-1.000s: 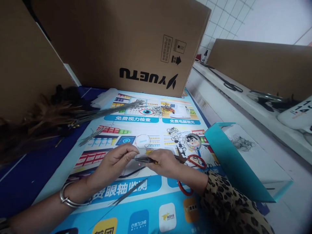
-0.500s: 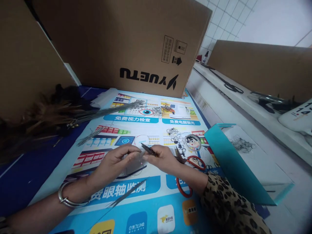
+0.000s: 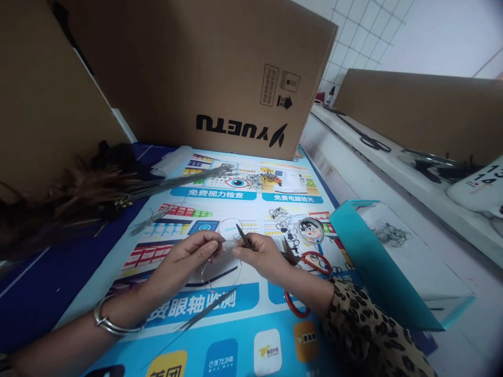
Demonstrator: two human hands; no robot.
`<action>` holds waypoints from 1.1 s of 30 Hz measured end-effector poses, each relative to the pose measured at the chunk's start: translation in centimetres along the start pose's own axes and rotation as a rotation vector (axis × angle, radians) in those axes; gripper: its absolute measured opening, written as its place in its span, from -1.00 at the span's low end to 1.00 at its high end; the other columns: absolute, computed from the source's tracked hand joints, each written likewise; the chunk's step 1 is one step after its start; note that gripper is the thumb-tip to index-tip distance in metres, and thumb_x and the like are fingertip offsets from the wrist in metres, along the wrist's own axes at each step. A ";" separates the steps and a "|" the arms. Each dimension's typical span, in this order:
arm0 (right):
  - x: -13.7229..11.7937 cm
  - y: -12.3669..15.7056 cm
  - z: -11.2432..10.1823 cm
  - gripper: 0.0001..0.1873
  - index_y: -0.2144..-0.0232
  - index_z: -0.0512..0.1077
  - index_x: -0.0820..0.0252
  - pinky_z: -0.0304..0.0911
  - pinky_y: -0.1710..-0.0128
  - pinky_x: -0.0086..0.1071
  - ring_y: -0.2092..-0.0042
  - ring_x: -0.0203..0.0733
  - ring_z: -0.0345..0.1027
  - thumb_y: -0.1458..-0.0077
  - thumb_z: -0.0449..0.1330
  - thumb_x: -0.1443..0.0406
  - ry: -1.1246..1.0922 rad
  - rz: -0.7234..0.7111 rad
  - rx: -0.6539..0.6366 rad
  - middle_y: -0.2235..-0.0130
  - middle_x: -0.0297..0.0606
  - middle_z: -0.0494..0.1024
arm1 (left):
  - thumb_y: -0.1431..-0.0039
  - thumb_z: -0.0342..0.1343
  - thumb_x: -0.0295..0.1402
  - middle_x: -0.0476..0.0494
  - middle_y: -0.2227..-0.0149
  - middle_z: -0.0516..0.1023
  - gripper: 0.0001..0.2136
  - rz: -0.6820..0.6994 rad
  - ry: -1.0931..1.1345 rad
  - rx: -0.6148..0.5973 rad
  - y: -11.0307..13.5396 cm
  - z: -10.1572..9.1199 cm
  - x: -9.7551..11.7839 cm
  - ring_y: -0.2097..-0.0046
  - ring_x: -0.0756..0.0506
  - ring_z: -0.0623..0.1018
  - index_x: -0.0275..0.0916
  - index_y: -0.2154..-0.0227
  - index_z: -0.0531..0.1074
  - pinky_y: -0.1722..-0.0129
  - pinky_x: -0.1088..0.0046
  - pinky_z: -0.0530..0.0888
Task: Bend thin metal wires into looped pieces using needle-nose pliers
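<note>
My left hand [image 3: 190, 256] pinches a thin wire [image 3: 204, 272] that curves down toward the poster. My right hand [image 3: 261, 254] grips small dark pliers [image 3: 244, 236] whose tip points up and away, close to the left fingertips. Both hands hover over a colourful printed poster [image 3: 236, 340] on the table. A silver bangle [image 3: 108, 319] sits on my left wrist. A leopard-print sleeve [image 3: 373, 335] covers my right forearm. Red-handled scissors [image 3: 308, 262] lie just right of my right hand.
A large cardboard box [image 3: 212, 78] stands behind the poster. Brown feathers [image 3: 66, 193] and bundles of wire pins [image 3: 188, 178] lie at the left. A teal-edged open box [image 3: 377, 262] holds small metal rings. A round badge [image 3: 310, 229] and loose rings lie nearby.
The pliers' tip has swung from lying flat and pointing left to pointing up and away. The wire loop hangs lower under my hands. Both hands stayed in about the same place.
</note>
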State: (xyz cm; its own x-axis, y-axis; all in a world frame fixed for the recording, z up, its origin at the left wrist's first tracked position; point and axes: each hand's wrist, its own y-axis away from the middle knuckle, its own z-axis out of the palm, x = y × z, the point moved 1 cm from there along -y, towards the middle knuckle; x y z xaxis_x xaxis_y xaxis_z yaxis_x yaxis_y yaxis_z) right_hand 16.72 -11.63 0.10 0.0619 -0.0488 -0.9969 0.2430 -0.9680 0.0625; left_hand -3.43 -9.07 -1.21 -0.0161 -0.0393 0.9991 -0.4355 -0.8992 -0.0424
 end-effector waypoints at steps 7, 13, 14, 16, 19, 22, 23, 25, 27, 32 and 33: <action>0.3 0.2 0.2 -0.73 0.40 0.42 0.20 0.05 0.41 -0.45 0.45 -0.36 0.08 0.02 0.29 0.11 0.003 -0.013 0.028 0.50 -0.45 0.28 | -0.20 0.21 -0.19 0.01 0.40 0.45 -0.79 -0.027 -0.035 0.130 0.5 -0.5 -0.6 0.38 -0.02 0.40 -0.20 0.20 0.47 0.42 0.52 0.33; 0.8 0.1 0.1 -0.75 0.39 0.43 0.20 0.09 0.40 -0.46 0.43 -0.35 0.14 0.00 0.29 0.13 -0.002 -0.039 0.047 0.48 -0.42 0.34 | -0.17 0.24 -0.16 -0.02 0.38 0.49 -0.73 -0.123 0.120 0.159 0.6 -0.1 0.0 0.36 -0.03 0.46 -0.20 0.16 0.44 0.38 0.49 0.37; 0.9 0.1 0.1 -0.76 0.40 0.43 0.20 0.11 0.38 -0.45 0.41 -0.34 0.16 0.00 0.30 0.14 -0.014 -0.048 0.060 0.47 -0.42 0.35 | -0.16 0.24 -0.16 -0.04 0.35 0.52 -0.72 -0.144 0.157 0.150 0.7 0.0 0.1 0.34 -0.04 0.47 -0.19 0.16 0.44 0.35 0.48 0.38; 1.1 0.1 0.0 -0.76 0.40 0.42 0.20 0.14 0.35 -0.44 0.39 -0.33 0.19 0.01 0.31 0.16 -0.036 -0.055 0.092 0.46 -0.41 0.36 | -0.17 0.24 -0.14 -0.08 0.26 0.56 -0.72 -0.176 0.202 0.134 0.8 0.1 0.1 0.28 -0.05 0.49 -0.16 0.14 0.43 0.30 0.46 0.41; 1.0 0.1 0.1 -0.76 0.40 0.42 0.20 0.15 0.36 -0.44 0.40 -0.33 0.18 0.02 0.32 0.16 -0.060 -0.042 0.134 0.47 -0.41 0.36 | -0.22 0.19 -0.12 -0.10 0.16 0.57 -0.72 -0.206 0.222 0.108 0.9 0.0 -0.1 0.19 -0.07 0.50 -0.12 0.09 0.43 0.23 0.43 0.41; 0.9 0.1 0.1 -0.74 0.39 0.42 0.19 0.15 0.37 -0.43 0.42 -0.33 0.18 0.03 0.33 0.15 -0.078 -0.015 0.149 0.48 -0.42 0.36 | -0.25 0.15 -0.10 -0.11 0.10 0.57 -0.71 -0.211 0.219 0.092 0.9 -0.1 -0.3 0.10 -0.10 0.49 -0.10 0.05 0.41 0.17 0.41 0.40; 0.9 0.1 0.1 -0.74 0.39 0.42 0.19 0.16 0.37 -0.43 0.42 -0.33 0.19 0.04 0.33 0.14 -0.080 -0.010 0.153 0.48 -0.41 0.37 | -0.26 0.14 -0.10 -0.12 0.08 0.56 -0.71 -0.200 0.207 0.097 0.9 -0.1 -0.3 0.07 -0.11 0.48 -0.09 0.04 0.41 0.14 0.41 0.40; 0.9 0.1 0.1 -0.74 0.39 0.43 0.19 0.18 0.36 -0.42 0.42 -0.31 0.23 0.03 0.33 0.14 -0.084 -0.006 0.158 0.47 -0.40 0.41 | -0.27 0.12 -0.09 -0.13 0.03 0.55 -0.69 -0.172 0.174 0.120 0.8 -0.2 -0.2 0.03 -0.12 0.47 -0.09 0.02 0.39 0.12 0.39 0.39; 1.1 0.1 0.0 -0.74 0.40 0.44 0.19 0.19 0.34 -0.41 0.41 -0.31 0.25 0.03 0.33 0.14 -0.092 -0.016 0.155 0.47 -0.38 0.44 | -0.28 0.09 -0.08 -0.17 -0.02 0.53 -0.67 -0.150 0.138 0.145 0.6 -0.3 0.0 0.02 -0.15 0.47 -0.10 0.00 0.37 0.12 0.36 0.39; 1.3 -0.1 -0.1 -0.74 0.39 0.46 0.19 0.20 0.34 -0.42 0.40 -0.30 0.28 0.01 0.32 0.12 -0.084 -0.032 0.145 0.46 -0.36 0.47 | -0.23 0.14 -0.09 -0.17 0.07 0.52 -0.69 -0.035 -0.025 0.196 0.4 -0.8 0.1 0.09 -0.18 0.49 -0.14 0.07 0.42 0.18 0.34 0.42; 1.4 -0.1 -0.1 -0.74 0.39 0.46 0.18 0.20 0.35 -0.42 0.39 -0.30 0.28 0.01 0.32 0.11 -0.078 -0.028 0.148 0.45 -0.36 0.47 | -0.22 0.15 -0.10 -0.15 0.11 0.52 -0.73 0.015 -0.087 0.206 0.4 -0.8 0.1 0.11 -0.18 0.49 -0.14 0.13 0.45 0.18 0.35 0.42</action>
State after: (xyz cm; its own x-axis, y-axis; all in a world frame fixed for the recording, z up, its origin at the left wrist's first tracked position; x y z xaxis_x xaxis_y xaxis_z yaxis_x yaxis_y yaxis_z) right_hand 16.91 -11.62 -1.24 -0.0197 -0.0350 -0.9992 0.0984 -0.9946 0.0329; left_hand -4.37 -9.07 -1.16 0.0605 -0.0829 0.9947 -0.2424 -0.9679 -0.0660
